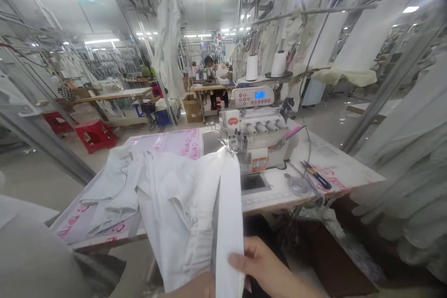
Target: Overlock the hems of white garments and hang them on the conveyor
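Observation:
A white garment (171,186) lies over the left part of the sewing table and hangs off its front edge. Its gathered waist reaches up to the needle area of a white overlock sewing machine (256,125). From that same spot a wide, flat white band (228,223) runs down toward me. My right hand (260,260) pinches the band's right edge between thumb and fingers. Low in the picture, my left hand (204,285) is beside the gathered cloth, its fingers hidden behind the band.
Thread snips (316,175) lie on the table's right side. Two white thread cones (252,67) stand behind the machine. An open cardboard box (335,260) sits below at right. White garments hang on the right. A red stool (96,135) and a seated co-worker (218,69) are farther back.

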`<state>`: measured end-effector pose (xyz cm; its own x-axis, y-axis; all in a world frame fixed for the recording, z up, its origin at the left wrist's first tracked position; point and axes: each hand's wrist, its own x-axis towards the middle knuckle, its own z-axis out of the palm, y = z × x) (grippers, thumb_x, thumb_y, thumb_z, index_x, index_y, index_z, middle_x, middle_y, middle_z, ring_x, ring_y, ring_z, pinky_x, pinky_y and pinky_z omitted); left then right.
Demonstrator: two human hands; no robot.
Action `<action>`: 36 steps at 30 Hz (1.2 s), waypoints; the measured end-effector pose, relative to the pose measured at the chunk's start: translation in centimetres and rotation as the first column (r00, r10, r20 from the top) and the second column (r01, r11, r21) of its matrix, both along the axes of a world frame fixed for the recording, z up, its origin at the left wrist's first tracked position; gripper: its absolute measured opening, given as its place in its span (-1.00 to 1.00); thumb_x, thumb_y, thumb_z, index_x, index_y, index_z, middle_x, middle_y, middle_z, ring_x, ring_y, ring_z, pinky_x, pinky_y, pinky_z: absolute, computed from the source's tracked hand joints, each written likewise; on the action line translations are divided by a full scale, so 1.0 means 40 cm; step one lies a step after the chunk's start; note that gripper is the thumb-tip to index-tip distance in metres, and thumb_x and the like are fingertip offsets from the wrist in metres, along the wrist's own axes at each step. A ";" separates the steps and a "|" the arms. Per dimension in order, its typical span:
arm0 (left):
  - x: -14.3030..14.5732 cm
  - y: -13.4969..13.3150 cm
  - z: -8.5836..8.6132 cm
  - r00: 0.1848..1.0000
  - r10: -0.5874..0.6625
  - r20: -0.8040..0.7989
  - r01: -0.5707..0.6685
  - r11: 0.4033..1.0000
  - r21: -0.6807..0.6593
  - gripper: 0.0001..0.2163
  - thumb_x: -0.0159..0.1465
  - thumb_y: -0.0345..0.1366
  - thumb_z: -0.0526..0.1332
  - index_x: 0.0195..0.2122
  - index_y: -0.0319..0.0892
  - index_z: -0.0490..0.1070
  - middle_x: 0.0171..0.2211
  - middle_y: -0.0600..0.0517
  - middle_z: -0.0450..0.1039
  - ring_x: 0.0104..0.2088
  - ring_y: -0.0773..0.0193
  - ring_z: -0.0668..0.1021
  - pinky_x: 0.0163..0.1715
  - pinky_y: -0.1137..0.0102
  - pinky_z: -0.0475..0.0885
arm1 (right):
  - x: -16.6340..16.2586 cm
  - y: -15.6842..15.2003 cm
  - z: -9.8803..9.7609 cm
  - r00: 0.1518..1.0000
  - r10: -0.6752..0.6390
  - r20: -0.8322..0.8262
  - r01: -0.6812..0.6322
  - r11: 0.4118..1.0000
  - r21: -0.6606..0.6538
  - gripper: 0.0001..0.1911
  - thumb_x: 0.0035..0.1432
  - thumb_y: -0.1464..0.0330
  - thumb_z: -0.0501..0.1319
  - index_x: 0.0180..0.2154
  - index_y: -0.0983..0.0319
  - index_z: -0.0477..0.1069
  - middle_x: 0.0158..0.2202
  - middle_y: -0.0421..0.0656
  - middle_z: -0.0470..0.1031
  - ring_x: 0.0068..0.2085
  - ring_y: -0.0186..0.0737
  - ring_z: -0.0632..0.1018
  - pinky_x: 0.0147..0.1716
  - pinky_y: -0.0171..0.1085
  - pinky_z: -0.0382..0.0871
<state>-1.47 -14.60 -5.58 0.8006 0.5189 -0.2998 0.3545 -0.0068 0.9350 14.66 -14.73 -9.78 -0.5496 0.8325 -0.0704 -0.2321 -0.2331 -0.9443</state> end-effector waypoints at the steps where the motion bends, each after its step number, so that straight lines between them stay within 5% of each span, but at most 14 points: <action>1: -0.001 0.002 -0.002 0.999 -0.022 0.029 0.022 1.000 0.003 -0.74 0.12 -0.10 0.10 -0.28 -0.15 0.38 -0.32 0.06 0.36 -0.26 0.27 0.40 -0.17 0.39 0.28 | 0.001 0.005 0.007 1.000 0.012 0.027 -0.012 1.000 0.001 -0.57 -0.03 0.08 0.17 -0.51 0.38 0.34 -0.64 -0.20 0.23 -0.67 -0.49 0.20 -0.74 -0.48 0.03; 4: -0.013 0.024 -0.006 1.000 -0.022 0.020 0.024 0.994 -0.103 -0.78 0.10 -0.16 0.14 -0.36 -0.21 0.39 -0.48 0.08 0.31 -0.44 0.36 0.37 -0.32 0.43 0.31 | 0.001 0.015 0.027 0.999 -0.008 0.036 0.005 0.998 0.067 -0.57 0.00 0.09 0.15 -0.56 0.37 0.29 -0.66 -0.25 0.15 -0.65 -0.50 0.13 -0.69 -0.47 0.01; 7: -0.010 0.088 -0.021 0.940 0.335 0.069 -0.317 0.928 -0.195 -0.77 0.11 -0.20 0.09 -0.30 -0.24 0.37 -0.43 0.01 0.34 -0.40 0.30 0.41 -0.32 0.40 0.33 | 0.001 0.012 0.032 0.996 -0.086 0.027 0.081 0.988 0.134 -0.59 0.06 0.12 0.11 -0.53 0.38 0.29 -0.61 -0.23 0.15 -0.57 -0.45 0.15 -0.59 -0.43 0.03; 8: -0.002 0.118 -0.029 0.855 0.506 0.111 -0.494 0.861 -0.124 -0.75 0.12 -0.21 0.07 -0.23 -0.23 0.34 -0.32 -0.04 0.35 -0.27 0.23 0.41 -0.23 0.35 0.31 | 0.001 0.010 0.030 0.995 -0.093 0.034 0.087 0.986 0.140 -0.60 0.07 0.13 0.10 -0.52 0.38 0.28 -0.60 -0.22 0.14 -0.55 -0.43 0.15 -0.57 -0.42 0.03; 10: 0.017 0.181 -0.046 0.617 0.760 0.203 -0.786 0.586 0.196 -0.65 0.11 -0.20 0.06 -0.08 -0.21 0.23 -0.08 -0.12 0.24 0.01 0.13 0.25 -0.01 0.26 0.16 | -0.001 0.006 0.023 0.995 -0.090 0.051 0.081 0.984 0.158 -0.61 0.10 0.14 0.07 -0.54 0.36 0.24 -0.59 -0.23 0.10 -0.53 -0.41 0.12 -0.56 -0.41 0.00; 12: 0.030 0.237 -0.062 0.494 0.839 0.228 -0.771 0.302 0.560 -0.50 0.05 -0.15 0.13 0.00 -0.24 0.14 0.00 -0.18 0.16 0.10 0.05 0.12 0.07 0.19 0.00 | -0.004 0.007 0.017 0.993 -0.097 0.063 0.083 0.976 0.202 -0.60 0.11 0.14 0.04 -0.57 0.33 0.17 -0.58 -0.23 0.06 -0.52 -0.40 0.10 -0.56 -0.40 -0.02; 13: 0.030 0.258 -0.067 0.503 0.844 0.188 -0.689 0.260 0.676 -0.48 0.03 -0.13 0.15 -0.01 -0.28 0.15 -0.04 -0.21 0.20 0.08 0.00 0.15 0.06 0.15 0.00 | -0.005 0.010 0.015 0.992 -0.105 0.069 0.088 0.971 0.223 -0.60 0.11 0.14 0.03 -0.58 0.32 0.15 -0.58 -0.23 0.06 -0.52 -0.40 0.10 -0.56 -0.40 -0.02; 14: 0.024 0.274 -0.068 0.536 0.836 0.116 -0.611 0.289 0.737 -0.52 0.04 -0.11 0.13 -0.07 -0.31 0.21 -0.12 -0.22 0.27 0.02 -0.03 0.23 0.02 0.12 0.05 | -0.005 0.015 0.015 0.991 -0.111 0.074 0.091 0.967 0.239 -0.60 0.11 0.14 0.02 -0.58 0.32 0.14 -0.58 -0.23 0.06 -0.51 -0.39 0.10 -0.56 -0.40 -0.03; 17: -0.018 0.292 -0.043 0.666 0.740 -0.093 -0.531 0.558 0.638 -0.65 0.15 -0.06 -0.04 -0.38 -0.26 0.34 -0.42 -0.10 0.39 -0.30 0.03 0.43 -0.21 0.16 0.27 | 0.001 0.032 0.021 0.989 -0.115 0.094 0.087 0.962 0.258 -0.60 0.11 0.13 0.01 -0.57 0.32 0.15 -0.57 -0.22 0.07 -0.50 -0.37 0.12 -0.54 -0.39 0.00; 19: -0.053 0.284 -0.005 0.693 0.720 -0.035 -0.609 0.611 0.505 -0.62 0.14 -0.01 -0.06 -0.45 -0.21 0.35 -0.46 -0.03 0.41 -0.34 0.09 0.44 -0.26 0.24 0.31 | 0.010 0.039 0.025 0.987 -0.111 0.118 0.075 0.957 0.279 -0.60 0.11 0.14 0.01 -0.57 0.32 0.17 -0.57 -0.22 0.07 -0.49 -0.36 0.12 -0.52 -0.39 0.02; 22: -0.082 0.268 0.058 0.677 0.732 0.077 -0.683 0.585 0.437 -0.66 0.11 -0.01 0.01 -0.32 -0.16 0.37 -0.36 0.03 0.42 -0.25 0.13 0.42 -0.18 0.32 0.28 | 0.020 0.036 0.022 0.978 -0.108 0.176 0.057 0.961 0.272 -0.60 0.11 0.12 0.00 -0.54 0.32 0.24 -0.56 -0.21 0.10 -0.50 -0.34 0.15 -0.51 -0.38 0.05; 26: -0.072 0.279 0.099 0.685 0.727 0.038 -0.635 0.572 0.519 -0.70 0.19 -0.08 -0.06 -0.30 -0.14 0.34 -0.39 0.08 0.39 -0.30 0.22 0.40 -0.22 0.39 0.26 | 0.023 0.039 0.014 0.972 -0.141 0.187 0.094 0.966 0.241 -0.60 0.10 0.11 0.00 -0.50 0.31 0.30 -0.54 -0.19 0.12 -0.48 -0.31 0.18 -0.50 -0.37 0.08; 36: -0.040 0.440 0.125 0.593 0.797 0.113 -0.579 0.325 0.748 -0.71 0.21 -0.10 -0.10 -0.43 -0.18 0.26 -0.52 0.11 0.31 -0.44 0.29 0.35 -0.42 0.46 0.21 | 0.037 0.181 0.048 0.944 -0.287 0.162 0.236 0.932 0.277 -0.68 0.08 0.19 0.07 -0.54 0.31 0.27 -0.57 -0.21 0.19 -0.49 -0.34 0.20 -0.49 -0.38 0.11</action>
<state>-3.09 3.01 -0.56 0.0070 0.9591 0.2830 0.7374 -0.1960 0.6464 16.16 -7.51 -7.86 -0.3062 0.9490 0.0747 -0.0568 0.0601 -0.9966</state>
